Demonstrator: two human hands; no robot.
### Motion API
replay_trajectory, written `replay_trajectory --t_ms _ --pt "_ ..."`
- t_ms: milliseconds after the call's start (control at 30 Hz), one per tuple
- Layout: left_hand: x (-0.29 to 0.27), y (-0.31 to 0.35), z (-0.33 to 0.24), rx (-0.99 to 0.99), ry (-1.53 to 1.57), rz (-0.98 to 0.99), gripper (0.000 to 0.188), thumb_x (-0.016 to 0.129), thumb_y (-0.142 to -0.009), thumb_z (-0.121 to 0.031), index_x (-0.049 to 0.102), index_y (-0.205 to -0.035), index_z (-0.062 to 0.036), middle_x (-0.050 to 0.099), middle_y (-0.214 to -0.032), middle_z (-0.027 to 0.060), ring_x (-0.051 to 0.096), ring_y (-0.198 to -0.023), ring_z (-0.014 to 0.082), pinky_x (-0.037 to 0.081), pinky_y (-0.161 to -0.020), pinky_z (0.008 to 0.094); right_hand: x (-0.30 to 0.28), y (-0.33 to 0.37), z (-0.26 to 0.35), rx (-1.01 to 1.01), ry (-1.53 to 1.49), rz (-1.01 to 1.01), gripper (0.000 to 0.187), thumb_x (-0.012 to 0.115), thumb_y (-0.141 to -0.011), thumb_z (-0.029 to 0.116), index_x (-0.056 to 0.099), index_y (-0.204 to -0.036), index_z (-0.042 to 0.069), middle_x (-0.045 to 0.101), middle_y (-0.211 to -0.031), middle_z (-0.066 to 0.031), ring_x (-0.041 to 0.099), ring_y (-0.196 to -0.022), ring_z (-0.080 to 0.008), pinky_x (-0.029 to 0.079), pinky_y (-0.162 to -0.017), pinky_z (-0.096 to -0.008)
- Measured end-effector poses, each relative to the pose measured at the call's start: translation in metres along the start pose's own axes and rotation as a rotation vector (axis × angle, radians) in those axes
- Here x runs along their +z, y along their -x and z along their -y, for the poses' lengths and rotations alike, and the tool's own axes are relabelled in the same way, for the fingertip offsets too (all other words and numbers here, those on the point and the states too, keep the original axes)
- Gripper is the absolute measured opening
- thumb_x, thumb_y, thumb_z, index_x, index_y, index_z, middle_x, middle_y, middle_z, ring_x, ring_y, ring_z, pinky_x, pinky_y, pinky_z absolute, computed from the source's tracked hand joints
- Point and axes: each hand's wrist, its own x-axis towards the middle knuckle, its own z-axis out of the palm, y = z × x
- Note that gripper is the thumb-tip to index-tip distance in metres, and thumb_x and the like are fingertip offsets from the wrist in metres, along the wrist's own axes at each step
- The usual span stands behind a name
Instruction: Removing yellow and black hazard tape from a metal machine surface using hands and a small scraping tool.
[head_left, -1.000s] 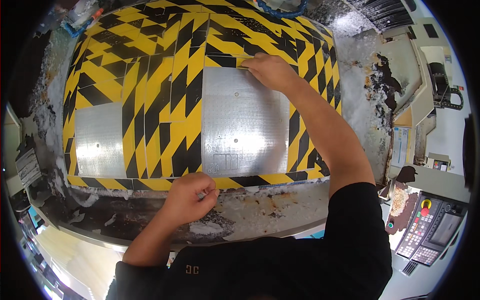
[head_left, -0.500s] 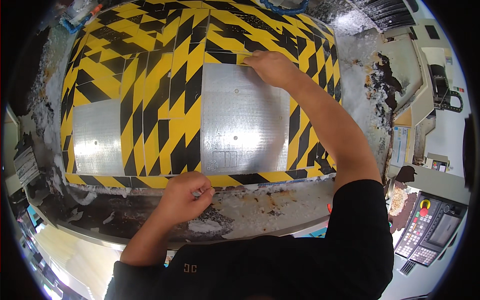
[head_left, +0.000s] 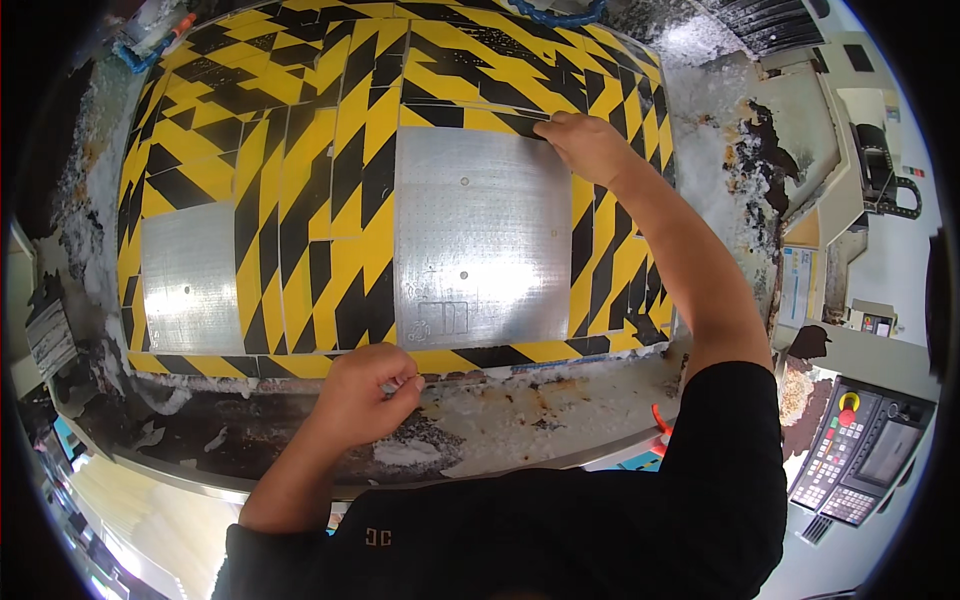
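A large domed surface (head_left: 300,180) is covered in yellow and black striped hazard tape. A bare embossed metal plate (head_left: 480,235) sits in its middle. My right hand (head_left: 590,145) reaches to the plate's upper right corner, its fingertips pressing flat on a tape strip (head_left: 480,118) that runs along the plate's top edge. My left hand (head_left: 365,390) is curled into a loose fist at the near edge of the surface, just below the plate's lower left corner, with thumb and fingers pinched together. I cannot tell what, if anything, it pinches.
A second bare metal plate (head_left: 190,275) lies at the left. A worn, rusty ledge (head_left: 520,400) with flaking paint runs along the near edge. A machine control panel (head_left: 860,455) with keys and a red button stands at the lower right. A blue hose (head_left: 560,12) lies at the top.
My right hand has slid to the right along the plate's top edge, from its middle to its right corner. My left hand has stayed at the near edge.
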Motion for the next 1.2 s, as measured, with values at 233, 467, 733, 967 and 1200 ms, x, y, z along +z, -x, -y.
replay_trajectory --t_ms 233,467,733,967,1200 --pt "0.0 0.0 0.001 -0.013 0.002 0.003 0.013 0.07 -0.078 -0.005 0.058 -0.076 -0.003 0.058 -0.07 0.0113 0.061 -0.065 0.0276 0.047 -0.059 0.0352 0.001 0.023 -0.022 -0.042 -0.019 -0.048 0.032 0.061 -0.088 0.003 0.065 -0.119 0.009 0.065 -0.104 -0.0105 0.065 -0.096 -0.0308 0.055 -0.083 -0.0394" --pt "0.002 -0.001 -0.002 -0.019 0.003 0.019 0.013 0.07 -0.078 -0.006 0.058 -0.076 -0.0033 0.059 -0.071 0.0112 0.061 -0.065 0.0282 0.046 -0.059 0.0358 0.006 0.039 -0.021 0.1 -0.096 -0.111 0.028 0.06 -0.09 0.007 0.067 -0.117 0.01 0.067 -0.108 -0.012 0.066 -0.099 -0.0318 0.054 -0.085 -0.0395" --pt "0.005 -0.002 -0.004 -0.002 -0.002 0.051 0.013 0.071 -0.079 -0.007 0.059 -0.076 -0.0036 0.06 -0.072 0.0112 0.061 -0.066 0.0287 0.047 -0.06 0.0361 0.026 0.039 0.002 0.646 -0.651 -0.142 0.023 0.068 -0.091 0.019 0.068 -0.109 0.005 0.07 -0.086 -0.0108 0.067 -0.077 -0.0209 0.05 -0.066 -0.0311" --pt "0.006 -0.001 -0.002 -0.004 -0.006 0.057 0.013 0.071 -0.079 -0.008 0.059 -0.077 -0.0038 0.061 -0.073 0.0114 0.062 -0.068 0.0291 0.047 -0.061 0.0365 0.023 0.025 0.01 0.957 -1.24 -0.101 0.013 0.068 -0.087 0.013 0.066 -0.084 0.001 0.068 -0.074 -0.0077 0.064 -0.062 -0.0138 0.048 -0.053 -0.0264" --pt "0.006 0.0 -0.004 0.009 -0.005 0.067 0.012 0.071 -0.079 -0.008 0.06 -0.078 -0.0036 0.062 -0.073 0.0113 0.064 -0.067 0.0289 0.048 -0.06 0.0363 0.024 0.012 0.017 0.995 -1.409 -0.081 0.013 0.068 -0.09 0.014 0.066 -0.09 0.002 0.067 -0.074 -0.0069 0.061 -0.061 -0.0133 0.051 -0.058 -0.0261"
